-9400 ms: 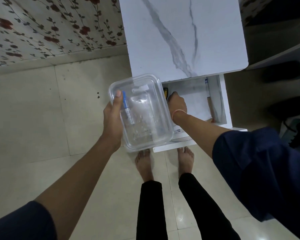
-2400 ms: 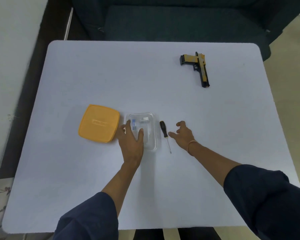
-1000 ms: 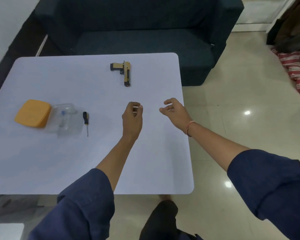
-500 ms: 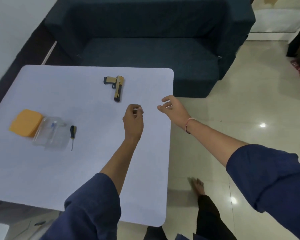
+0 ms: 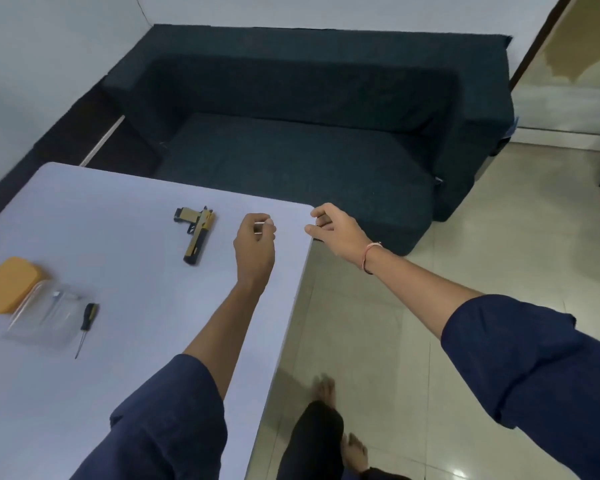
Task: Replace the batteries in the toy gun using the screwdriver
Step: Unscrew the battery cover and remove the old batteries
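A tan and black toy gun [image 5: 196, 234] lies on the white table [image 5: 125, 341], muzzle toward me. My left hand [image 5: 254, 249] hovers just right of it with the fingers curled in and nothing seen in them. My right hand [image 5: 336, 230] hangs past the table's far right corner, fingers loosely bent and apart, holding nothing. A small screwdriver [image 5: 85, 322] with a black and yellow handle lies at the left, beside a clear plastic container [image 5: 40, 317] with small items inside that I cannot make out.
An orange lid [image 5: 9, 289] rests against the container at the table's left edge. A dark blue sofa [image 5: 302, 140] stands behind the table. Tiled floor [image 5: 395, 358] lies to the right, where my legs and bare feet [image 5: 326, 424] are.
The view has swung as I step along the table's right side. The gun now lies closer to my left hand. Both hands keep the same pose.
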